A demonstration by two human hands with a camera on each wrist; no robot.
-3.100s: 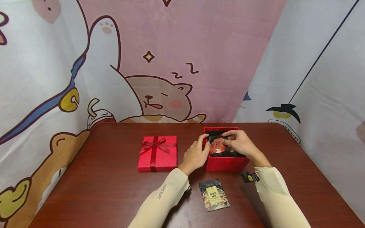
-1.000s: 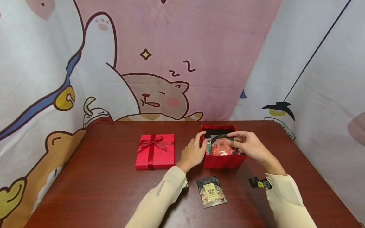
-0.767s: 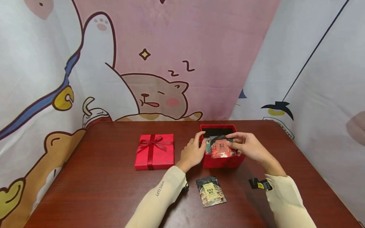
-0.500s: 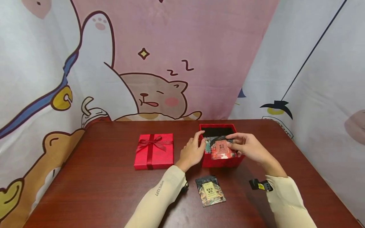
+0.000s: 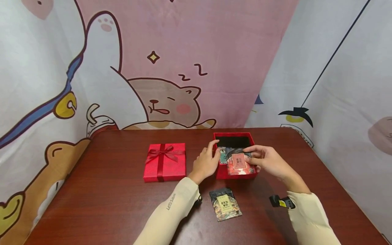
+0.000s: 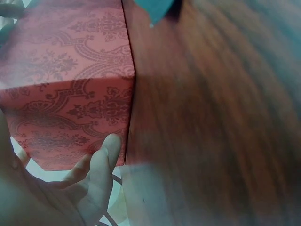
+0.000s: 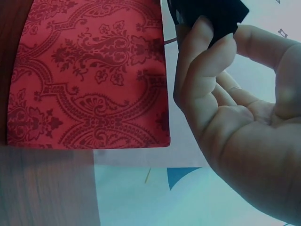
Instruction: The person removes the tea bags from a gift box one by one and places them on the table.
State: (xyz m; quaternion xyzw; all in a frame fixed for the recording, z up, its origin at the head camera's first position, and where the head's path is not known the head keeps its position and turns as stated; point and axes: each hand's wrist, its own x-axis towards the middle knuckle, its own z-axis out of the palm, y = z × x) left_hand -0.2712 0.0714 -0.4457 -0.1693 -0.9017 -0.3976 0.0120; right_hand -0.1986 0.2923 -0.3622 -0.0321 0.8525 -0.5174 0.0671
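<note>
A red gift box (image 5: 219, 173) with a dark lining stands uncovered at the right. My right hand (image 5: 271, 162) pinches the right edge of a black pouch with a red label (image 5: 239, 161), between thumb and fingers, over the box's front rim. A teal-labelled pouch (image 5: 223, 156) shows to its left, partly hidden. My left hand (image 5: 204, 165) rests against the box's left side, index finger at the rim. In the left wrist view its fingers (image 6: 110, 146) touch the patterned wall. The right wrist view shows the pouch's dark edge (image 7: 211, 16) between the fingertips.
The red lid (image 5: 153, 170) with a ribbon bow lies to the left. A black pouch with a yellow label (image 5: 226, 205) lies flat in front of the box. The brown tabletop (image 5: 104, 197) reaches a cartoon-printed curtain (image 5: 226, 68) behind.
My right hand has raised the red-labelled pouch out of the box and drawn it forward over the front rim. The teal-labelled pouch has come into view. My left hand stays at the box.
</note>
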